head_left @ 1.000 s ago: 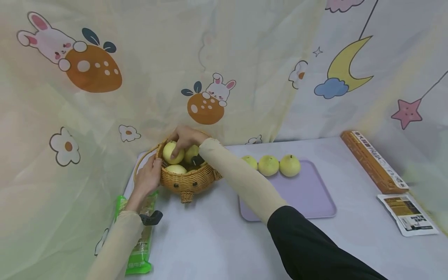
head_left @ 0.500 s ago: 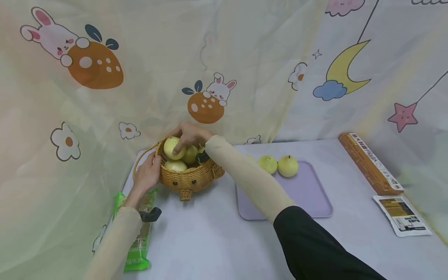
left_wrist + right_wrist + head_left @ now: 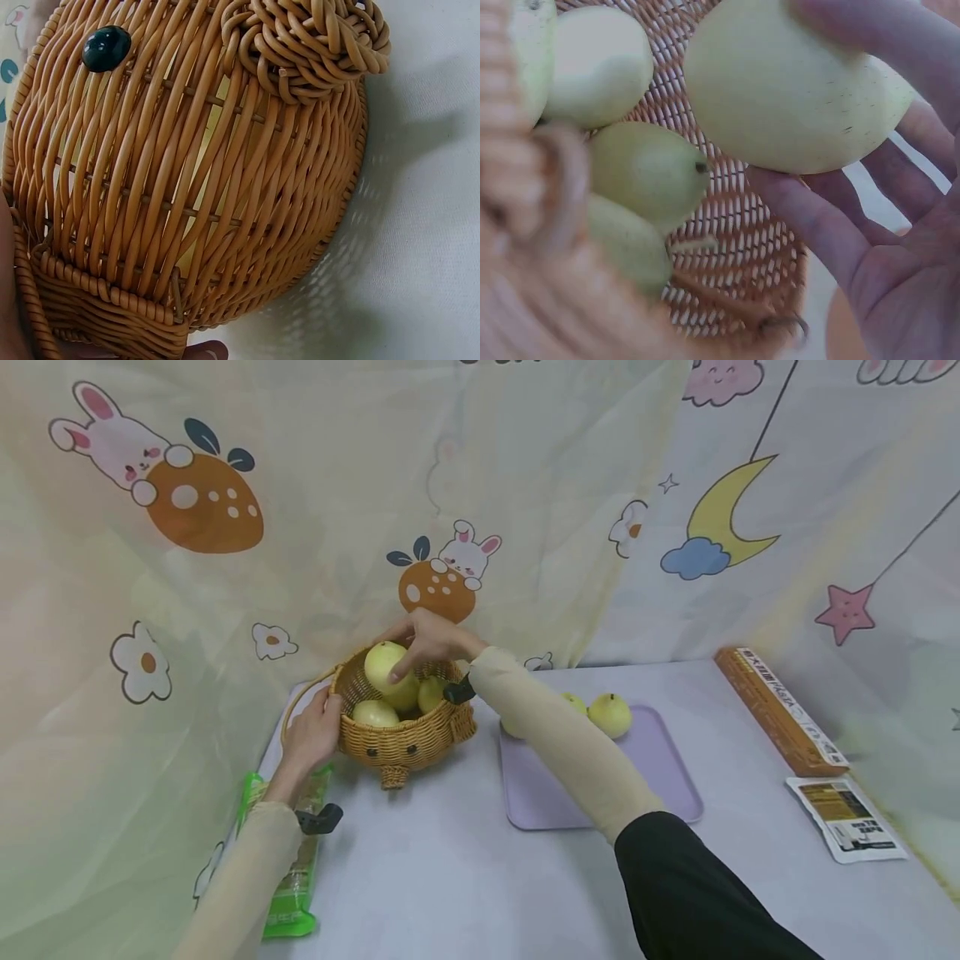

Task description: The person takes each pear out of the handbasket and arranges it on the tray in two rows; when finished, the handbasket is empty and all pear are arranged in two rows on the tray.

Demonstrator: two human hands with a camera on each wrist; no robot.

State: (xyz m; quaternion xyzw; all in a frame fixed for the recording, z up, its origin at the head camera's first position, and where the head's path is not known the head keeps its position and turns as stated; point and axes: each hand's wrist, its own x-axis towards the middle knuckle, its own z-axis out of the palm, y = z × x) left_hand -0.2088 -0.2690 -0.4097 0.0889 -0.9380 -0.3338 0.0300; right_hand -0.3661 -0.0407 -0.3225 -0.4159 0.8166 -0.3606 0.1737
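A wicker basket (image 3: pixel 395 742) with an animal face stands at the back left of the table. My left hand (image 3: pixel 313 732) grips its left side; in the left wrist view a fingertip (image 3: pixel 206 350) shows under the woven ear (image 3: pixel 112 304). My right hand (image 3: pixel 437 637) holds a pale yellow-green pear (image 3: pixel 383 665) at the basket's mouth, thumb on one side and fingers on the other. Several more pears lie inside, among them one pear (image 3: pixel 649 174) below the held one in the right wrist view.
Right of the basket lies a lilac tray (image 3: pixel 540 797) with pears (image 3: pixel 610 716) along its far edge, partly behind my right sleeve. A green packet (image 3: pixel 292 902) lies by my left forearm. A long brown pasta box (image 3: pixel 780 714) and a white pouch (image 3: pixel 847 820) are at the right.
My right hand has risen and shifted right with the pear, uncovering more of the basket's inside. The left hand keeps its grip on the basket. The head view has turned slightly.
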